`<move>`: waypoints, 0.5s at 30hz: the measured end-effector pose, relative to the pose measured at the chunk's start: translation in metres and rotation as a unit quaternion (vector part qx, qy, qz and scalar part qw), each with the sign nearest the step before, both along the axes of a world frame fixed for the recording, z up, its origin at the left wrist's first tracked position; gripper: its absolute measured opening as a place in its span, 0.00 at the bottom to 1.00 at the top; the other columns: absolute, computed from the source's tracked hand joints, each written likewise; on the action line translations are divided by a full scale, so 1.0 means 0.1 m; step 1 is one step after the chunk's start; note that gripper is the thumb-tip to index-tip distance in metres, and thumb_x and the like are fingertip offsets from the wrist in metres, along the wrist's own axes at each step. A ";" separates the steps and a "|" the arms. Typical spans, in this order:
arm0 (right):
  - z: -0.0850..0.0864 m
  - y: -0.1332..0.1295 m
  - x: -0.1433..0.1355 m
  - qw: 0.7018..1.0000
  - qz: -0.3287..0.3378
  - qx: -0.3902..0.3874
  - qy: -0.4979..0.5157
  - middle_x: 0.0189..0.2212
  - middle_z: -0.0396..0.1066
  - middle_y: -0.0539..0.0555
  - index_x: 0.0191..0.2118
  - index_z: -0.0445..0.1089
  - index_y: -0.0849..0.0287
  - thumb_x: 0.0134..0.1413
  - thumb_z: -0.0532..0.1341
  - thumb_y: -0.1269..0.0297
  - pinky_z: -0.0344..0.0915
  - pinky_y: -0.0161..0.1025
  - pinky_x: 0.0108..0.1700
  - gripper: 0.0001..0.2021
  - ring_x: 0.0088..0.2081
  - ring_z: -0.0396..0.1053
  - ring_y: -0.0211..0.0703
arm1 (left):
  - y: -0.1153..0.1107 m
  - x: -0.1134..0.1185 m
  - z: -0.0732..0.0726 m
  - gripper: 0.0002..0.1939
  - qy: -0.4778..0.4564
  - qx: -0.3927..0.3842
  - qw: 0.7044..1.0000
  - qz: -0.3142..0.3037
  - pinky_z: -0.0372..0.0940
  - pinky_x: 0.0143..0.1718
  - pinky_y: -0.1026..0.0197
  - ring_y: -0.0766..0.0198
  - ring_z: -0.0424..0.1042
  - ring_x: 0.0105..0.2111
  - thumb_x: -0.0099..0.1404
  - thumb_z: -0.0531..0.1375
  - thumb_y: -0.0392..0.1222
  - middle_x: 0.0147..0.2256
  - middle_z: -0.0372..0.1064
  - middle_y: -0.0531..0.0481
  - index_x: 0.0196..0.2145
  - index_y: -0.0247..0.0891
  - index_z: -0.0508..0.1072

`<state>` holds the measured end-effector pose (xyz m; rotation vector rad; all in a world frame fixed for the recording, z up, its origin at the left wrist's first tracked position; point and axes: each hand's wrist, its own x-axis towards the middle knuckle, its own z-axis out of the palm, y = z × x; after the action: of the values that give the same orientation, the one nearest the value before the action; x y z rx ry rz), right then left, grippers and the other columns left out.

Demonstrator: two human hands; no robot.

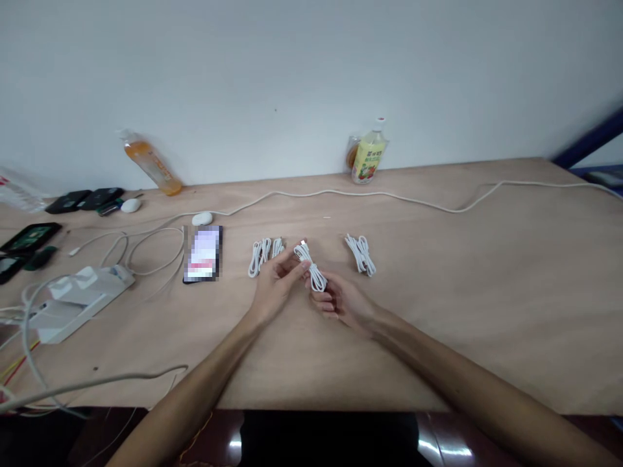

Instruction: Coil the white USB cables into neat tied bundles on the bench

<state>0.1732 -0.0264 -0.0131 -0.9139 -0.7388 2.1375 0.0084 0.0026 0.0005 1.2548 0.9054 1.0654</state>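
Apparently to steady it, the left hand (273, 285) pinches the upper end and the right hand (344, 300) the lower end of a coiled white cable (314, 271) above the desk (462, 279); similar coils (361, 255) lie either side, perhaps leaving working room.

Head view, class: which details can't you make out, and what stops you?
Head view: phone screen, masked by coarse pixel blocks.
Head view: lower part of the cable bundle beyond the left hand, covered by that hand.
Head view: where the long white cable leads on the right, cut off by the edge.
Head view: lettering on the orange bottle, too small and blurred.
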 end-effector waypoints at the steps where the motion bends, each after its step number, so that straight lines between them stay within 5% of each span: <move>1: -0.01 0.00 0.00 1.000 0.001 -0.002 0.005 0.20 0.49 0.42 0.34 0.68 0.55 0.63 0.58 0.51 0.45 0.32 0.21 0.13 0.20 0.44 0.36 | 0.00 0.00 -0.01 0.32 -0.007 -0.006 1.000 -0.005 0.67 0.37 0.60 0.65 0.69 0.27 0.63 0.73 0.55 0.27 0.71 0.55 0.59 0.34 0.80; 7: -0.01 0.02 0.06 0.999 -0.030 0.018 0.034 0.25 0.65 0.50 0.35 0.73 0.59 0.56 0.58 0.55 0.50 0.34 0.19 0.13 0.21 0.56 0.37 | -0.01 0.01 -0.06 0.30 -0.022 -0.053 0.998 -0.034 0.65 0.37 0.61 0.63 0.71 0.30 0.61 0.74 0.54 0.28 0.71 0.54 0.56 0.35 0.82; 15: 0.03 0.07 0.05 0.999 0.005 0.028 0.028 0.22 0.63 0.45 0.38 0.69 0.56 0.65 0.60 0.42 0.48 0.31 0.19 0.19 0.19 0.51 0.35 | 0.02 0.03 -0.06 0.26 -0.027 -0.054 0.998 -0.028 0.65 0.45 0.58 0.60 0.72 0.36 0.60 0.74 0.52 0.30 0.72 0.52 0.52 0.37 0.85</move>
<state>0.1777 -0.0198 -0.0103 -0.8193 -0.7721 2.1309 0.0109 0.0049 -0.0059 1.1495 0.8701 0.9895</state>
